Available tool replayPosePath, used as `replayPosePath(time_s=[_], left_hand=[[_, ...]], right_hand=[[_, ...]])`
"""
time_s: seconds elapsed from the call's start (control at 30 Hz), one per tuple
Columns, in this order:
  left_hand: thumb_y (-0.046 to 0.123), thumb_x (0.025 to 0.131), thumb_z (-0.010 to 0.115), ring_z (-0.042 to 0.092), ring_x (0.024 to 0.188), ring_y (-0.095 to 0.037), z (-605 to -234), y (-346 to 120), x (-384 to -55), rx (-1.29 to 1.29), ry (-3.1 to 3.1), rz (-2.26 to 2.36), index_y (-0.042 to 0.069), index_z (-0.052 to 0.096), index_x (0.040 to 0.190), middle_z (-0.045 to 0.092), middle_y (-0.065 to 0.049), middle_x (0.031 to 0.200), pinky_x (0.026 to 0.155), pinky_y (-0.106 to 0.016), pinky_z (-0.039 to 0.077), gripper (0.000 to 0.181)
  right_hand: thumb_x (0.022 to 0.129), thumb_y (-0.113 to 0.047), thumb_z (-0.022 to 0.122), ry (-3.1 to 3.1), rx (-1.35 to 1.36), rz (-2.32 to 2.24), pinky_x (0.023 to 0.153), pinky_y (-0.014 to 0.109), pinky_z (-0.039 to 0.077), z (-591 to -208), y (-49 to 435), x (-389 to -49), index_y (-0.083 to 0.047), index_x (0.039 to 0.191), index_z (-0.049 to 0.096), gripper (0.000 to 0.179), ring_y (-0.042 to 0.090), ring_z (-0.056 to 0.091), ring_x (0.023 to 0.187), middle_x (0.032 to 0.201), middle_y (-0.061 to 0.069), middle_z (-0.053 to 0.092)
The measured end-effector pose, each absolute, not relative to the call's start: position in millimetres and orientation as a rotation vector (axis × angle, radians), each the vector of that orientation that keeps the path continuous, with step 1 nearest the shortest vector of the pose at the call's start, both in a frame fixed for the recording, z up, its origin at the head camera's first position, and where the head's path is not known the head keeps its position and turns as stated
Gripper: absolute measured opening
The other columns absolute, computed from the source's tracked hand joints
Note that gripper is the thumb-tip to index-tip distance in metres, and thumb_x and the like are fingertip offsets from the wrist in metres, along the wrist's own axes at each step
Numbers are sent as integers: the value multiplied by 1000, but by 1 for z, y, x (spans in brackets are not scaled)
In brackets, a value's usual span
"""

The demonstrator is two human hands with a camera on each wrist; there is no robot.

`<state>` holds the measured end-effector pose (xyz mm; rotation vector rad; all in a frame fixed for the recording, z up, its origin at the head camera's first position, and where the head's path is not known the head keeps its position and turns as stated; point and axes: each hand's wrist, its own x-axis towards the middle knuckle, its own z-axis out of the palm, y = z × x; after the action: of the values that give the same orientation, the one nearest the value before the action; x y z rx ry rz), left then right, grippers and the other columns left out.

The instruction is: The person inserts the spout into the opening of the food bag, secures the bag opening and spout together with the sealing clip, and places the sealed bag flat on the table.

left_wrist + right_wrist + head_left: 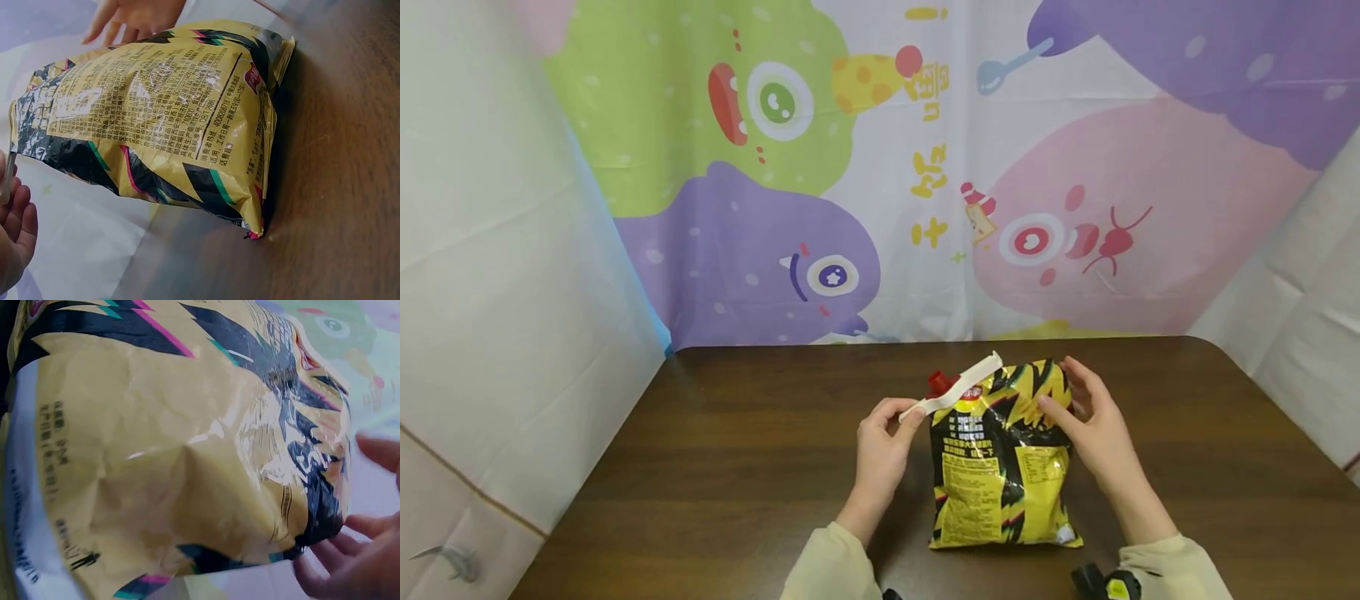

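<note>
A yellow and black snack bag (973, 487) with printed text stands upright on the table. Across its upper left corner slants a white bag clip (958, 390), with a red spout-like piece (939, 382) beside it. My left hand (883, 442) pinches the clip's lower left end; the left wrist view shows only part of these fingers (17, 219). At the bag's upper right corner is my right hand (1093, 421), some fingers partly behind the edge. In the right wrist view its lower fingers (340, 550) touch the bag's corner while the upper digit stands slightly apart.
The dark brown wooden table (722, 467) extends around the bag. A cartoon-printed curtain (910, 208) hangs along its back edge, and pale fabric walls (497, 250) stand on both sides. A grey hook-like object (456, 562) shows at the lower left.
</note>
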<state>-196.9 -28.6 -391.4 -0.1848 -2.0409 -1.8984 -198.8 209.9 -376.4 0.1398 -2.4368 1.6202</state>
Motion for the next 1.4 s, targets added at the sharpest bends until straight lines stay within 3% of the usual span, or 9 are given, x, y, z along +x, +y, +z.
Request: replayPosePath(time_s=[0.03, 0.17, 0.3, 0.43, 0.63, 0.77, 0.93, 1.17, 1.4], left_hand=[[1, 81, 65, 52, 73, -7, -392, -29, -198, -182, -2036, -1898, -8, 66, 87, 63, -18, 83, 69, -18, 44, 11], [3, 81, 65, 52, 72, -7, -403, -30, -206, -177, -2019, -1917, -6, 66, 87, 63, -18, 83, 67, -17, 44, 11], [6, 82, 65, 52, 72, -6, -419, -32, -218, -149, -2020, -1929, -3, 67, 89, 64, -15, 85, 65, -17, 43, 12], [6, 85, 62, 55, 74, -11, -423, -36, -223, -118, -1995, -1992, -4, 66, 92, 63, -15, 88, 67, -20, 45, 13], [4, 88, 57, 58, 71, -18, -425, -38, -226, -92, -1928, -2179, -9, 62, 96, 61, -16, 82, 73, -39, 51, 16], [8, 90, 55, 57, 69, -16, -427, -40, -227, -78, -1909, -2281, -8, 58, 99, 58, -14, 80, 74, -50, 50, 19], [14, 91, 55, 58, 69, -13, -429, -45, -228, -27, -1932, -2322, -5, 56, 101, 58, -8, 79, 69, -38, 53, 22], [20, 91, 55, 58, 62, -9, -432, -49, -232, 51, -1981, -2359, -3, 54, 104, 57, -1, 75, 65, -29, 52, 26], [27, 86, 62, 56, 77, -12, -439, -50, -230, -25, -2219, -2312, 2, 45, 116, 57, -4, 90, 74, -34, 49, 42]], right_hand=[[89, -24, 59, -2453, 134, 1661, 103, 56, 19, -376, 210, -198, -8, 145, 15, 74, 39, 20, 134, 147, 20, 17], [88, -29, 59, -2510, 107, 1734, 101, 62, 19, -377, 211, -197, -10, 146, 9, 79, 46, 16, 132, 149, 23, 10], [89, -29, 57, -2546, 115, 1794, 96, 58, 31, -382, 209, -198, -6, 145, 5, 80, 45, 32, 125, 143, 27, 22], [92, -28, 54, -2551, 121, 1869, 93, 52, 38, -390, 205, -200, 0, 142, 11, 71, 40, 43, 118, 136, 28, 34], [93, -27, 51, -2525, 79, 1948, 86, 43, 44, -400, 203, -203, 1, 135, 21, 59, 22, 56, 99, 123, 27, 47], [92, -28, 53, -2576, 99, 1960, 88, 44, 44, -404, 204, -206, 1, 137, 17, 64, 27, 55, 104, 125, 28, 44], [89, -23, 58, -2650, 192, 1947, 92, 47, 42, -408, 206, -208, 2, 139, 8, 75, 41, 47, 115, 129, 32, 40], [89, -12, 58, -2553, 285, 1968, 78, 29, 50, -415, 204, -210, 6, 131, 17, 62, 20, 62, 93, 117, 32, 50], [90, -8, 56, -2500, 278, 2043, 74, 29, 52, -422, 203, -209, 10, 127, 24, 52, 12, 62, 88, 118, 33, 49]])
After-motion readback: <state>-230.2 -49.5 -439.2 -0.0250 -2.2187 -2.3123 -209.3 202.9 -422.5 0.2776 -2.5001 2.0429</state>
